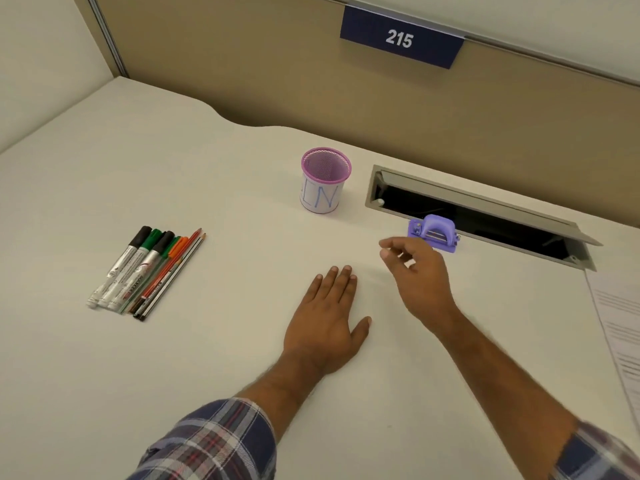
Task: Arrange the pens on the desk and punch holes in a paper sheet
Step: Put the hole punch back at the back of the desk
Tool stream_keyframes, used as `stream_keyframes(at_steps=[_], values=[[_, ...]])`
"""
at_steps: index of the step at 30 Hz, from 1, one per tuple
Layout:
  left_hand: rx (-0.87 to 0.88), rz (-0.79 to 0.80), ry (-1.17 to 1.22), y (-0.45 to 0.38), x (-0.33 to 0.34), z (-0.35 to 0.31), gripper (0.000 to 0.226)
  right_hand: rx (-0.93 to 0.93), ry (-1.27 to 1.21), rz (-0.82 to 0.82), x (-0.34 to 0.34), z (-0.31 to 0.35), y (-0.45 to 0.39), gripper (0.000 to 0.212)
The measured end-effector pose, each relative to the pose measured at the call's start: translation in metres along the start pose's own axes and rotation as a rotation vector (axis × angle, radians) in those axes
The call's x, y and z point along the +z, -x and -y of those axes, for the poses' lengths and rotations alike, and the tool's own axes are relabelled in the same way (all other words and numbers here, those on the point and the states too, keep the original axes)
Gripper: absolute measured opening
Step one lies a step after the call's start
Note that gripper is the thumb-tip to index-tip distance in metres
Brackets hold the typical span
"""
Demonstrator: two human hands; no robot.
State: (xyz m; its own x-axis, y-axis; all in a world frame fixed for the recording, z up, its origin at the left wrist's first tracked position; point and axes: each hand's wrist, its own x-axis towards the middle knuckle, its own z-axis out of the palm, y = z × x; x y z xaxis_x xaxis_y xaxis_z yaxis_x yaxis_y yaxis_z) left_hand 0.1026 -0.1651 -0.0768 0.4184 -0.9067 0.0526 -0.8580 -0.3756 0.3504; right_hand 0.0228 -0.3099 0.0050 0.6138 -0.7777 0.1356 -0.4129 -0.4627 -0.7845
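Observation:
Several markers, pens and pencils (145, 271) lie side by side in a neat row at the left of the white desk (207, 341). A purple mesh pen cup (325, 180) stands upright and looks empty. A small purple hole punch (437, 233) sits by the cable slot. A printed paper sheet (620, 327) lies at the desk's right edge, partly cut off. My left hand (327, 318) rests flat on the desk, fingers straight. My right hand (415, 271) hovers just in front of the punch with loosely bent fingers, holding nothing.
An open cable slot (485, 216) with a raised grey flap runs along the back right of the desk. A beige partition with a blue sign reading 215 (400, 38) stands behind. The desk's back edge curves at the left.

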Motion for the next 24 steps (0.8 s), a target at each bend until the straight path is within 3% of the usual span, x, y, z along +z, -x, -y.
stream_keyframes(at_steps=[10, 14, 24], values=[[0.002, -0.005, -0.037, 0.002, 0.0, 0.0, 0.078, 0.067, 0.111, 0.187, -0.039, -0.047, 0.147, 0.012], [0.0, 0.002, -0.043, 0.001, 0.0, 0.0, 0.077, 0.05, 0.171, 0.268, -0.04, -0.051, 0.178, 0.015], [-0.005, 0.007, -0.051, 0.001, 0.0, 0.001, 0.077, -0.044, 0.246, 0.277, -0.036, -0.045, 0.202, 0.02]])
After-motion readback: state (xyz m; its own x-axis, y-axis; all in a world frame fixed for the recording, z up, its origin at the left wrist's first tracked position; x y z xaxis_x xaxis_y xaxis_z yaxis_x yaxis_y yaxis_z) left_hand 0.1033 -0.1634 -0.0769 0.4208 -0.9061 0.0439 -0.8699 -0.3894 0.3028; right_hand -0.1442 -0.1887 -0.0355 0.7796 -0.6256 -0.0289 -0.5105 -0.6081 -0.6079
